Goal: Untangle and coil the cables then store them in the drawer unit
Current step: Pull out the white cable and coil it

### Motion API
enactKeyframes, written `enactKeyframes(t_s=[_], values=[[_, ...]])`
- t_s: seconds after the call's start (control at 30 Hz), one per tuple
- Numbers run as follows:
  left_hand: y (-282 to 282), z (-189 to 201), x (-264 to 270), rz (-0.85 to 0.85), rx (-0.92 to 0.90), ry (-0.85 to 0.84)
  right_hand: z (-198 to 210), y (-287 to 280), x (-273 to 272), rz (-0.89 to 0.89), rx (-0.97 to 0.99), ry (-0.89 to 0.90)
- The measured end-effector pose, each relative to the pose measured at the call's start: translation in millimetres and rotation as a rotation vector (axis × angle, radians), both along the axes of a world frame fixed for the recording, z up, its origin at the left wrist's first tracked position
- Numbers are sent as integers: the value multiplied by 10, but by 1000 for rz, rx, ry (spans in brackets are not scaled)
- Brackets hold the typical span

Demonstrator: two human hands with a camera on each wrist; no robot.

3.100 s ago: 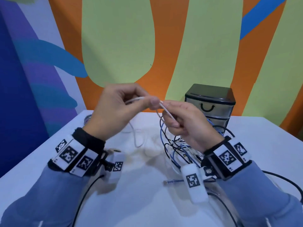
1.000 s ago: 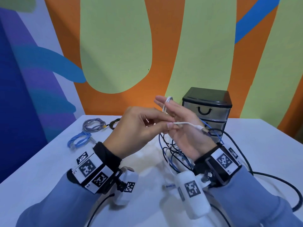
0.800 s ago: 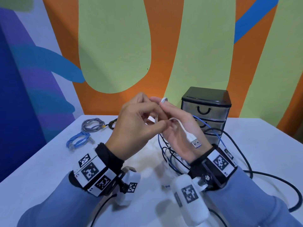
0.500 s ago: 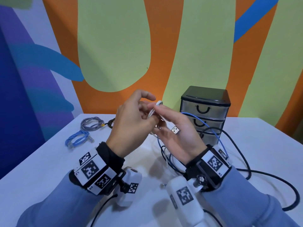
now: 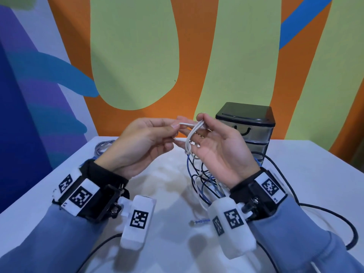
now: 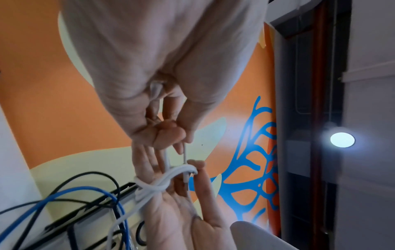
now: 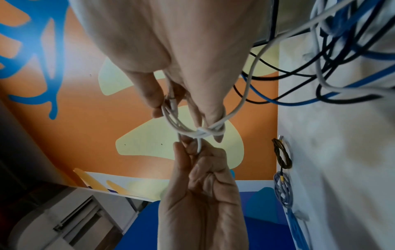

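A thin white cable [image 5: 191, 134] is wound in loops round the fingers of my right hand [image 5: 199, 133], whose thumb presses on it from above; the palm faces me. My left hand [image 5: 174, 131] pinches a short stretch of the same cable just left of the loops. In the left wrist view the white cable [image 6: 164, 181] crosses the right fingers. The right wrist view shows the loop [image 7: 186, 128] between both hands. Below hangs the tangle [image 5: 206, 180] of blue, black and white cables on the table. The grey drawer unit [image 5: 254, 125] stands behind, drawers closed.
Coiled cables lie at the table's far left: a grey one [image 5: 102, 146], and in the right wrist view a dark braided coil [image 7: 282, 155] and a blue one [image 7: 296, 225]. A thick black cable [image 5: 315, 209] runs off right. A blue plug end [image 5: 199, 221] lies near me.
The left hand has drawn left, away from the right fingers, pulling a short stretch of white cable taut. The USB plug seen earlier on the right palm is out of sight.
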State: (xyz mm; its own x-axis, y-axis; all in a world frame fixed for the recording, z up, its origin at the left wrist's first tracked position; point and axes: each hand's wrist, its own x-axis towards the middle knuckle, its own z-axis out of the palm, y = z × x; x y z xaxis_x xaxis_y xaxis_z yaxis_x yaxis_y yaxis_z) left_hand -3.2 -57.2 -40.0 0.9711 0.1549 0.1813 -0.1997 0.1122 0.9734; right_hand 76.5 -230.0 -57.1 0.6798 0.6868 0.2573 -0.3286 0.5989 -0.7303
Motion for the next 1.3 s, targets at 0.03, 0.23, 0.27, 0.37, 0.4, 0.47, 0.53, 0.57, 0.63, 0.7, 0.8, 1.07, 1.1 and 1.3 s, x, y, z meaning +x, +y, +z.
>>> enactKeyframes(t_s=[0.03, 0.23, 0.27, 0.37, 0.4, 0.47, 0.53, 0.57, 0.63, 0.7, 0.8, 1.07, 1.1, 1.3], values=[[11, -2, 10, 32, -22, 2, -6, -1, 15, -8, 3, 8], [-31, 6, -1, 116, -176, -121, -25, 18, 73, -55, 33, 45], [-46, -4, 4, 139, -131, -156, -23, 22, 59, -53, 14, 29], [-84, -38, -8, 226, 132, -249, -43, 56, -10, -93, -194, -137], [-90, -52, -9, 244, 199, -278, -52, 75, -40, -103, -273, -213], [-114, -65, -14, 270, 253, -319, -68, 102, -78, -99, -367, -344], [-148, -62, -19, 283, 235, -329, -74, 101, -81, -99, -387, -410], [-165, -58, -21, 291, 220, -329, -71, 96, -73, -104, -391, -424], [-191, -54, -26, 313, 208, -327, -67, 75, -58, -113, -416, -424], [-200, -67, -21, 339, 242, -348, -69, 52, -55, -95, -434, -400], [-203, -86, -15, 376, 357, -406, -77, 47, -60, -69, -417, -342], [-86, -79, -30, 383, 700, -359, -50, 13, -28, -111, -319, -274], [-67, -61, -38, 329, 680, -328, -57, 11, -13, -122, -319, -277], [-40, -69, -27, 172, 444, -174, -125, 36, 22, -223, -364, -334]])
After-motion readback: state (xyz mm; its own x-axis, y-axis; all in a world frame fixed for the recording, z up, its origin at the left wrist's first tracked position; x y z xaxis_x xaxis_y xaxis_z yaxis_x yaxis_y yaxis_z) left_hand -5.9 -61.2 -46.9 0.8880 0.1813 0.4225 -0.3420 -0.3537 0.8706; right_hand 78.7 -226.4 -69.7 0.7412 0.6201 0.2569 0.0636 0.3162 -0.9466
